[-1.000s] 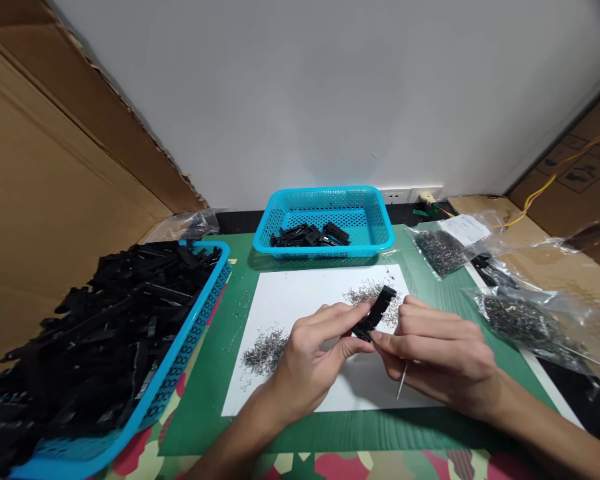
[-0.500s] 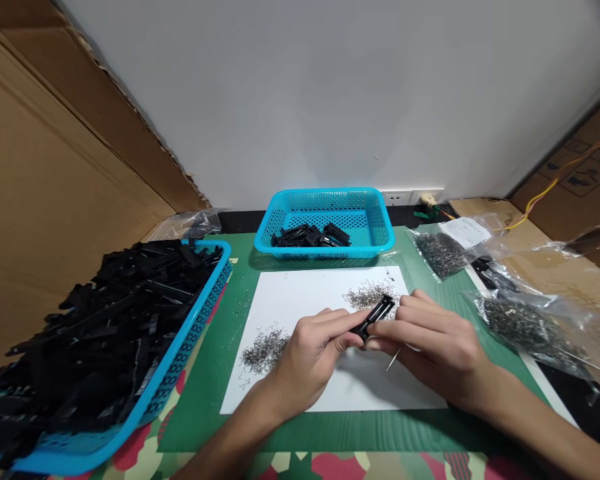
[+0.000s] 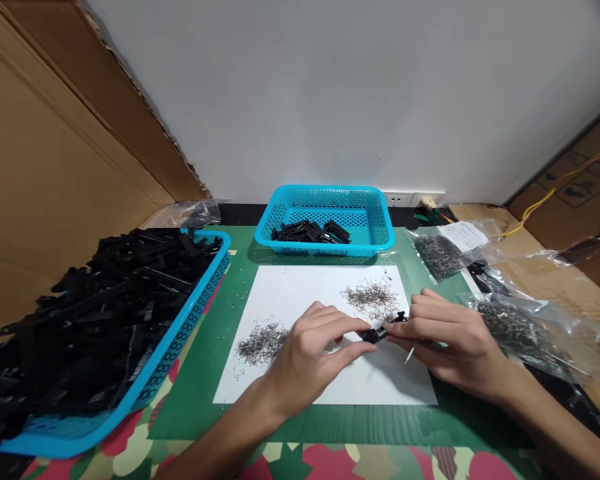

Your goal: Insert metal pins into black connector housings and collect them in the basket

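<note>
Above the white sheet point(image 3: 340, 380), my left hand point(image 3: 313, 353) pinches one end of a narrow black plastic part point(image 3: 377, 334) between thumb and index finger. My right hand point(image 3: 450, 337) grips the far end of the same part. A thin metal rod point(image 3: 410, 353) sticks out below the right fingers, its upper end hidden in that hand. Beyond the part lies a pile of small bent wire pieces point(image 3: 370, 297). Another, darker pile of bent wires point(image 3: 263, 343) is to the left of my left hand.
A blue basket point(image 3: 325, 249) with several black parts stands at the back. To the left, a larger blue basket point(image 3: 180, 317) is heaped with black plastic pieces. Clear bags of small metal pieces point(image 3: 437, 257) lie on the right. Cardboard point(image 3: 75, 133) rises at the left, before the wall.
The black part has been tipped flatter and turned between my hands. My left thumb and index finger have spread to its end. My right hand has shifted slightly right with the rod.
</note>
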A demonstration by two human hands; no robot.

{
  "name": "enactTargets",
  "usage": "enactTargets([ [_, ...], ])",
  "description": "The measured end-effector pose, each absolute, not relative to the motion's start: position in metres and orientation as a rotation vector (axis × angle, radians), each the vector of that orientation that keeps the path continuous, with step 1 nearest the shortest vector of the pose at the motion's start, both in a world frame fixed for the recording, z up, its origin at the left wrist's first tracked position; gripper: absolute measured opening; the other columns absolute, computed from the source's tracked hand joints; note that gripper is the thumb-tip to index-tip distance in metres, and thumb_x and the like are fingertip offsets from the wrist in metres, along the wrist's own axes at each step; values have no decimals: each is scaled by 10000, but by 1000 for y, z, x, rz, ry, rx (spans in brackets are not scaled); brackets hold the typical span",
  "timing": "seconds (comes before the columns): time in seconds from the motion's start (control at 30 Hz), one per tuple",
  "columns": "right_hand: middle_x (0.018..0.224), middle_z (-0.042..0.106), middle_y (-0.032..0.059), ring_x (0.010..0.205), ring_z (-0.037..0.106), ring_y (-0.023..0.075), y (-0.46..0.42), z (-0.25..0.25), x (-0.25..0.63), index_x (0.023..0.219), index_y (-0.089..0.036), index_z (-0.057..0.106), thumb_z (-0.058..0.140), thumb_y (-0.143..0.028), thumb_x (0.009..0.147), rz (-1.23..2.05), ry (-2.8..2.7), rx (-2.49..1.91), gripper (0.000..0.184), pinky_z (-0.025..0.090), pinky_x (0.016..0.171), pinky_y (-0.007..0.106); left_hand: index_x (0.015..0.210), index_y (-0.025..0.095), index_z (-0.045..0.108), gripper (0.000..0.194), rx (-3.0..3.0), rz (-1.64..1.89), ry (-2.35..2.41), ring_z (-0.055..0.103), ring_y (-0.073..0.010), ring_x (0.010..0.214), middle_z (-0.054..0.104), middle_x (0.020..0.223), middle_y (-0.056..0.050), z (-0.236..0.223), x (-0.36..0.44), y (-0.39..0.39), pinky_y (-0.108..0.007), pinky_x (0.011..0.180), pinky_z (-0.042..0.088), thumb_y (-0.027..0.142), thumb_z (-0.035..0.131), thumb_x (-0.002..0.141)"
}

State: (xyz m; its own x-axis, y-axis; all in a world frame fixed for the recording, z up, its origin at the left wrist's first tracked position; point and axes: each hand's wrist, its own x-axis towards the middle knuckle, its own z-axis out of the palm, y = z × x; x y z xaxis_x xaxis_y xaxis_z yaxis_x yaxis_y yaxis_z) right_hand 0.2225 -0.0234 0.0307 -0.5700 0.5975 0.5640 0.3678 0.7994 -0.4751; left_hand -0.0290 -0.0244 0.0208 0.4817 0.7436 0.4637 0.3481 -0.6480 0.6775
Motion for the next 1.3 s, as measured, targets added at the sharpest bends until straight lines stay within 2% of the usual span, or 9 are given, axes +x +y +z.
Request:
enactTargets([
  [0.13,713,566,-1,696,497,144,-21,33,225,990,-151,732,618,-78,983,491,-2257,-707,136,347,674,319,1127,168,697,192,2348,1040,852,664,-159,804,766,925,-14,21,-27,-23,-327,763,393,220,755,951],
  [0.27,854,620,32,791,575,161,-20,44,228,1050,-165,742,666,-180,957,752,-2230,-816,121,438,704,306,1102,197,716,117,2431,919,827,632,-160,845,742,962,-8,22,-26,-23,-329,756,358,215,707,986],
  [0.4,1003,646,69,901,626,166,-18,51,233,1170,-174,736,537,-136,1024,802,-2209,-911,249,509,781,303,1129,172,714,135,2531,845,784,612,-164,812,736,924,-18,17,-23,-24,-332,738,354,216,672,1009],
  [0.53,1132,680,96,1029,669,182,-16,48,235,1176,-217,781,581,-115,1021,757,-2128,-931,273,548,863,314,1107,147,712,142,2601,834,796,603,-176,788,737,864,-17,13,-22,-25,-341,724,353,245,659,1020],
  [0.6,1077,748,79,981,719,185,-17,46,233,1075,-236,816,661,-142,990,868,-1952,-971,200,581,830,306,1065,144,718,151,2632,833,795,589,-181,768,726,824,-16,13,-22,-26,-343,709,350,277,664,1018],
  [0.7,857,803,45,765,765,183,-21,43,222,886,-219,819,808,-198,886,1105,-1593,-1081,23,622,691,277,996,141,721,158,2677,850,773,578,-184,747,717,790,-19,12,-22,-26,-345,694,349,286,663,1018],
  [0.8,725,786,28,635,752,167,-27,40,208,808,-190,793,871,-214,811,1217,-1406,-1169,81,621,603,238,980,140,718,142,2698,870,758,589,-182,750,730,793,-15,11,-21,-25,-344,693,349,260,654,1023],
  [0.97,697,767,18,614,727,136,-36,36,193,811,-180,779,846,-242,834,1195,-1400,-1242,94,590,574,196,961,138,709,101,2706,919,754,582,-173,732,734,787,-5,10,-20,-25,-340,693,351,226,683,1003],
  [1.3,711,752,3,599,695,117,-43,36,189,806,-185,757,805,-263,877,1058,-1509,-1278,116,556,555,194,926,138,713,118,2743,943,767,579,-176,742,765,823,-15,12,-19,-25,-350,678,345,220,678,1004],
])
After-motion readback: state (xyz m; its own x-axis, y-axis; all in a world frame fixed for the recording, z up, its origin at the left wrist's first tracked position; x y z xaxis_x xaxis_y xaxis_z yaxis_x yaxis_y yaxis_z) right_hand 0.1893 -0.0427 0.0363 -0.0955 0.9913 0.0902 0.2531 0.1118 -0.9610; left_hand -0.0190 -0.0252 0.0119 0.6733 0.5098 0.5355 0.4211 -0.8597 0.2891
